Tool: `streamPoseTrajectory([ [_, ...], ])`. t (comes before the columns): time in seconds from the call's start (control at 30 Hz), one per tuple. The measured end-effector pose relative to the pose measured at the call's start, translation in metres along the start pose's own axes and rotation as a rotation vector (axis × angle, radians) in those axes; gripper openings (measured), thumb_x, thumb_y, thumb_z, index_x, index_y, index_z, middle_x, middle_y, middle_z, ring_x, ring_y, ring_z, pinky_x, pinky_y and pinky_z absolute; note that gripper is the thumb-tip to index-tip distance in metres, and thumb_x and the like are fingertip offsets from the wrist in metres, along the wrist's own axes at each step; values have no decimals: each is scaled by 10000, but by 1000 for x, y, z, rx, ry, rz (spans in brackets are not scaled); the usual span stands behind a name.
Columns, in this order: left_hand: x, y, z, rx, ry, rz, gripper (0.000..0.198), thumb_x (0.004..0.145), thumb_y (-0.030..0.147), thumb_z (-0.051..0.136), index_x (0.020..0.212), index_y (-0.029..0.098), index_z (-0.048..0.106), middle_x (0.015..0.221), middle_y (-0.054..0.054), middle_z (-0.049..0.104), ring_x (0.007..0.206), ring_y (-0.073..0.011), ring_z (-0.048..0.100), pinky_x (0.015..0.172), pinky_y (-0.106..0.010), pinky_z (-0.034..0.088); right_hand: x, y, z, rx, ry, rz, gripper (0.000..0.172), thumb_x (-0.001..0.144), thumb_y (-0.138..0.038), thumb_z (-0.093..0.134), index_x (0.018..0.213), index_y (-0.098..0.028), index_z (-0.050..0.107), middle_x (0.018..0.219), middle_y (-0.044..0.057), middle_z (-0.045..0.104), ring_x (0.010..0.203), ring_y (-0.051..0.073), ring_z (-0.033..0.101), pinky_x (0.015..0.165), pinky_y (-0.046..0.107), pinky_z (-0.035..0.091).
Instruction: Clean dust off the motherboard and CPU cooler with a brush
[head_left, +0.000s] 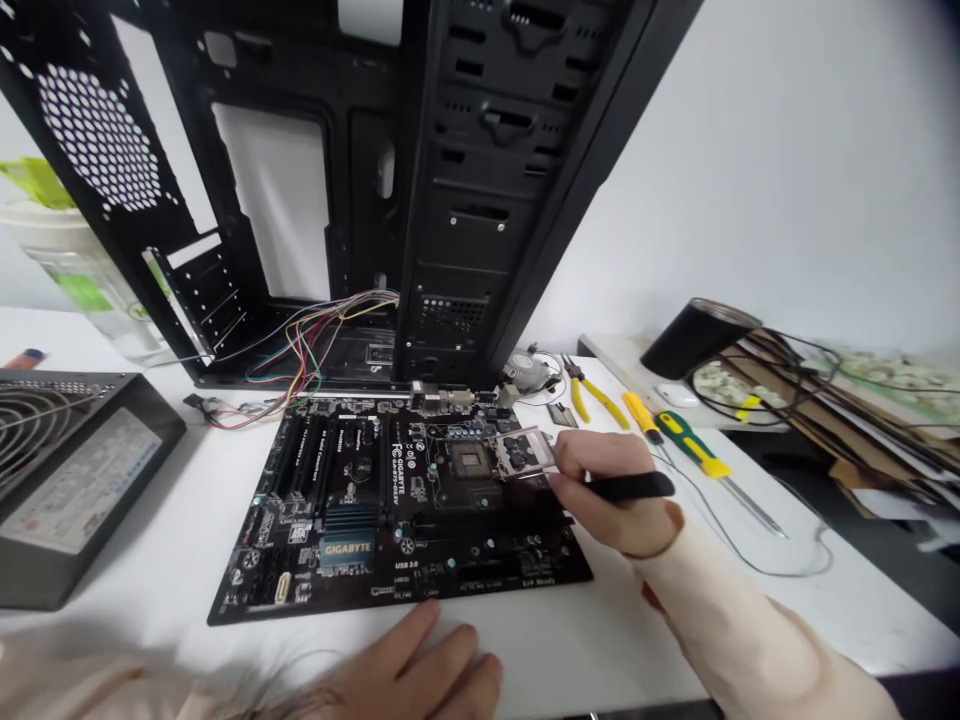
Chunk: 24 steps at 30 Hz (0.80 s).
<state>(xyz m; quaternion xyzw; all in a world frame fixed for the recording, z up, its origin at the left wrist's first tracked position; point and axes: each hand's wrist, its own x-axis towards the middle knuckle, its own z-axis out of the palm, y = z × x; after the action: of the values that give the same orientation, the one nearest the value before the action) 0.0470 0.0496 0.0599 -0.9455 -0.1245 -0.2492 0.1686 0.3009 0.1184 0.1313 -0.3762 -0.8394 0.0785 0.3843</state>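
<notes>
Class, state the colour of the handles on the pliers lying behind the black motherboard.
Yellow: the handles of the metal pliers show best in the head view.

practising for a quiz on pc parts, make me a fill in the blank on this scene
The right hand holds a black-handled tool at the raised metal plate of the CPU socket on the ____ motherboard.
The pliers have ____ handles.
The power supply lies to the ____ of the motherboard.
The left hand rests on the ____ desk.

Gigabyte; yellow; left; white
</notes>
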Motion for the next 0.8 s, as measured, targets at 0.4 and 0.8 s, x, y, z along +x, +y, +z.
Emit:
streamPoseTrajectory([
  [0.4, 6, 1, -3, -17, 57, -51, 227, 976, 256, 438, 1007, 234, 662, 1065, 107, 642, 976, -112, 534, 885, -277, 430, 4, 10, 5, 137, 4, -16, 299, 764, -61, 575, 542, -175, 410, 516, -32, 467, 486, 74, 426, 466, 217, 343],
  [0.8, 4, 2, -4, -29, 35, -66, 213, 963, 254, 461, 1001, 227, 668, 1068, 108, 645, 984, -108, 532, 915, -282, 405, 0, 22, -2, 399, 242, 279, 247, 781, -242, 627, 550, -180, 568, 524, 7, 567, 499, 124, 505, 470, 259, 385],
])
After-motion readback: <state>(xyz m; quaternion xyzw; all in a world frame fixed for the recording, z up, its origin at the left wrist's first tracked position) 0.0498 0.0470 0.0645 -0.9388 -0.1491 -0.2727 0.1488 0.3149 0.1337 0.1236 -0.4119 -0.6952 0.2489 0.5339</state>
